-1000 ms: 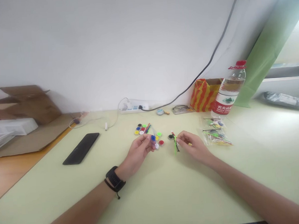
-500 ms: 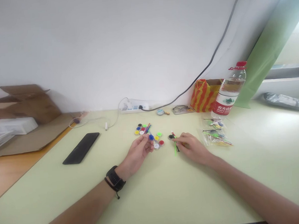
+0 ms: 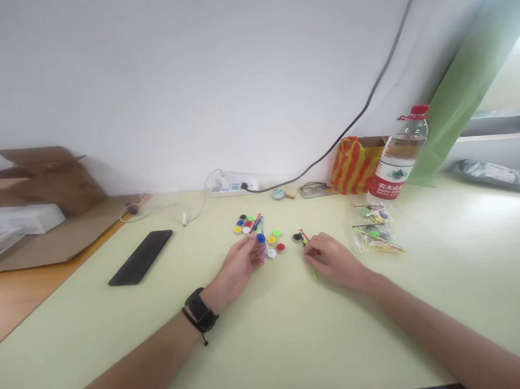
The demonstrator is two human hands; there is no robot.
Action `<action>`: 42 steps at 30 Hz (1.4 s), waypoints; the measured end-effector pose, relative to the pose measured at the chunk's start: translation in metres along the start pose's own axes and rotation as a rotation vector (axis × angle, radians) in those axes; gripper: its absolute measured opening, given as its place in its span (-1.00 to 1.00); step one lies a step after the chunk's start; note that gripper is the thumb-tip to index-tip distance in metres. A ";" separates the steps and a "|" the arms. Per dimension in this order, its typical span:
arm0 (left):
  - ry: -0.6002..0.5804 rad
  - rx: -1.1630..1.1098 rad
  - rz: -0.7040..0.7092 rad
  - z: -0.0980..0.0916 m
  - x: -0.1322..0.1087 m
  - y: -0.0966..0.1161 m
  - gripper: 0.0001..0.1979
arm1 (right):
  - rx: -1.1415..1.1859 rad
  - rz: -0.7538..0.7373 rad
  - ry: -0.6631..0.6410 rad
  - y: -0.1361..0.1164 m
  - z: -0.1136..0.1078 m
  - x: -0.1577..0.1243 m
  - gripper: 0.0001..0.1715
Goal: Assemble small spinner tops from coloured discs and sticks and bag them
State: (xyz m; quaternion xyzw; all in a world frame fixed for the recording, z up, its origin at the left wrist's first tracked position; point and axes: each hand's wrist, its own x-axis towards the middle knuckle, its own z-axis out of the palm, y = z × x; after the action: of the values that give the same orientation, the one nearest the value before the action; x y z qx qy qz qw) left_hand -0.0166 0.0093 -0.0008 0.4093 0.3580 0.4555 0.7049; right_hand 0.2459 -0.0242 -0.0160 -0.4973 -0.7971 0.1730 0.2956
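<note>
My left hand (image 3: 240, 261) is closed, pinching a small clear round piece with a blue centre (image 3: 261, 238) between thumb and fingers. Beside it lie similar round pieces, among them a yellow one (image 3: 271, 240), a red one (image 3: 281, 248) and a white one (image 3: 271, 253). Behind my left fingertips is another cluster of these pieces, with thin coloured sticks (image 3: 256, 223) on top. My right hand (image 3: 329, 255) rests on the table, fingers curled over a few thin sticks; a red one (image 3: 304, 234) and a green end stick out. A black round piece (image 3: 297, 237) lies by its fingertips.
Clear bags of similar parts (image 3: 374, 234) lie right of my right hand, before a water bottle (image 3: 391, 175) and a striped bag (image 3: 350, 165). A black phone-like slab (image 3: 141, 257) lies left. A power strip (image 3: 233, 185) and glasses (image 3: 315, 189) are by the wall.
My right fingers have drawn in over the thin sticks and shifted them slightly toward me and to the right. My left hand has barely moved, still holding the blue-centred piece.
</note>
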 end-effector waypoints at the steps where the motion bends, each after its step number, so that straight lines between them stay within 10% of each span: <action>1: -0.002 -0.001 -0.003 0.000 0.000 0.000 -0.65 | 0.000 0.003 -0.001 0.000 0.000 0.000 -0.86; 23: 0.013 0.005 -0.036 0.001 0.000 0.000 -0.66 | -0.115 0.166 0.273 0.019 -0.009 0.003 -0.84; 34: 0.015 0.029 -0.033 -0.001 0.003 -0.003 -0.66 | -0.167 -0.104 -0.006 -0.002 0.002 -0.006 -0.47; 42: -0.023 0.066 -0.021 -0.002 0.002 -0.003 -0.67 | -0.085 -0.153 -0.019 -0.004 0.003 -0.006 -0.72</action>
State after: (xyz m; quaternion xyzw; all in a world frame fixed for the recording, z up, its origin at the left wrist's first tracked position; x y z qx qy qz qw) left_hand -0.0163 0.0107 -0.0049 0.4336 0.3690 0.4312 0.7000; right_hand 0.2428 -0.0310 -0.0173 -0.4456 -0.8421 0.1205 0.2789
